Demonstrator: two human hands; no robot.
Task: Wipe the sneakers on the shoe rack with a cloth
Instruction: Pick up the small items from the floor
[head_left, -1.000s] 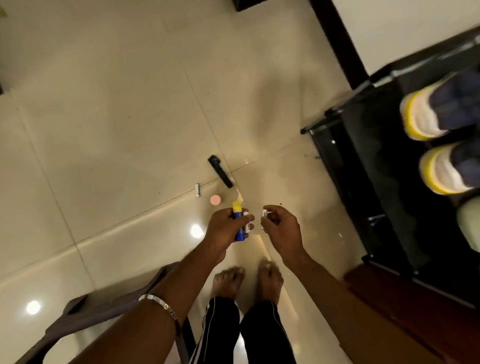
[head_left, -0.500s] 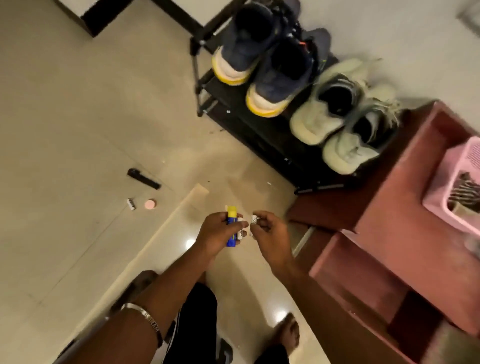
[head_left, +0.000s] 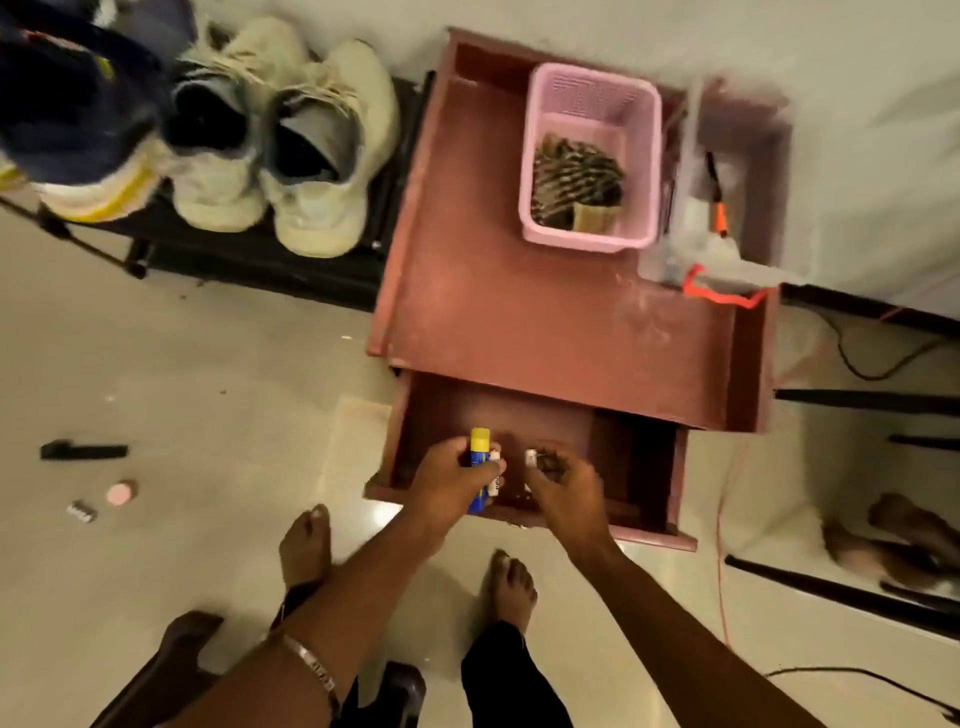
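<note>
A pair of cream sneakers (head_left: 317, 171) and a navy sneaker with a white and yellow sole (head_left: 78, 130) stand on the black shoe rack (head_left: 270, 265) at the upper left. My left hand (head_left: 452, 480) grips a blue tube with a yellow cap (head_left: 479, 457) and a small white item. My right hand (head_left: 561, 480) pinches a small white piece (head_left: 530, 458). Both hands hover over the open drawer (head_left: 644, 467) of a reddish-brown cabinet (head_left: 519, 322). A striped cloth (head_left: 576, 179) lies in a pink basket (head_left: 540, 156) on the cabinet top.
A clear plastic container with orange parts (head_left: 711, 244) sits beside the basket. On the tile floor at left lie a black bar (head_left: 83, 451), a pink disc (head_left: 122, 492) and a small metal piece (head_left: 81, 512). My bare feet stand before the drawer. Cables trail at right.
My view has swung right from the floor and rack to the cabinet. Both hands, keeping their hold on the same items, now hover over the open drawer.
</note>
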